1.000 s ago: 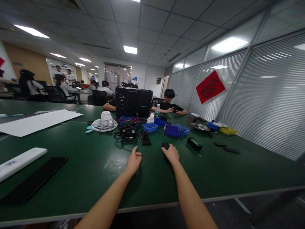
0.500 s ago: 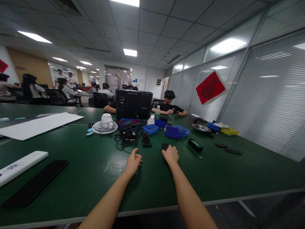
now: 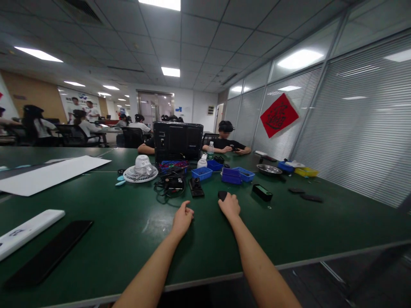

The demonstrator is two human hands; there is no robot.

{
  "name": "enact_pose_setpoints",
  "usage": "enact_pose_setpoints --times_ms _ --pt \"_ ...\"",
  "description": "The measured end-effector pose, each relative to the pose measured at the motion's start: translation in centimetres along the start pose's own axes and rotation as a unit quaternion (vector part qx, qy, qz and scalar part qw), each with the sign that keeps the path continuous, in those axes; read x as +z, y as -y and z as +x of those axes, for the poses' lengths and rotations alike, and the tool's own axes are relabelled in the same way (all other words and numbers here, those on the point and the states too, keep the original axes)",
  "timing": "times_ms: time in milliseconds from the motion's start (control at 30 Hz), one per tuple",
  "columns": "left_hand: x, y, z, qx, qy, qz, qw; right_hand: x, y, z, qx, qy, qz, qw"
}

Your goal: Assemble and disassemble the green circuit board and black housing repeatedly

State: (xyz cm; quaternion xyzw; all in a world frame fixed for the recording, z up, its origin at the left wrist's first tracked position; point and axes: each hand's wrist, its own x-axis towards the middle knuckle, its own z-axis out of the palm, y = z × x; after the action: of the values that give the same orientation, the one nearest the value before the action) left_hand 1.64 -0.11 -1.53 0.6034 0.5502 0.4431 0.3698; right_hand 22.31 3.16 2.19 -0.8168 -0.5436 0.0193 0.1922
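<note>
My right hand (image 3: 230, 205) is closed over a small black object (image 3: 222, 195) on the green table; most of it is hidden under my fingers, so its kind is unclear. My left hand (image 3: 183, 219) rests on its side at the table, thumb raised apart from loosely curled fingers, with nothing seen in it. Just beyond the left hand stands a small black device on a flat base (image 3: 196, 187). To the right of my right hand lies a black box with a green top (image 3: 262, 192).
A tangle of black cables (image 3: 170, 187), a white fan (image 3: 141, 172), blue bins (image 3: 202, 173) and a monitor (image 3: 178, 141) stand farther back. A metal bowl (image 3: 269, 170) is at right. White (image 3: 32, 231) and black (image 3: 51, 252) bars lie left. A person (image 3: 226, 141) sits opposite.
The camera view has turned slightly to the right, so the surroundings shift left. My left hand has moved slightly right; my right hand keeps its hold on the black object.
</note>
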Motion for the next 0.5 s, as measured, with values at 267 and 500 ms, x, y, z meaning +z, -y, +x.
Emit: enact_pose_setpoints --times_ms 267,500 --pt "0.01 0.22 0.12 0.018 -0.004 0.030 0.999 -0.25 -0.24 0.17 -0.012 -0.007 0.011 1.000" --pt "0.22 0.22 0.22 0.008 -0.009 0.010 1.000 -0.06 -0.38 0.42 -0.010 -0.004 0.011 1.000"
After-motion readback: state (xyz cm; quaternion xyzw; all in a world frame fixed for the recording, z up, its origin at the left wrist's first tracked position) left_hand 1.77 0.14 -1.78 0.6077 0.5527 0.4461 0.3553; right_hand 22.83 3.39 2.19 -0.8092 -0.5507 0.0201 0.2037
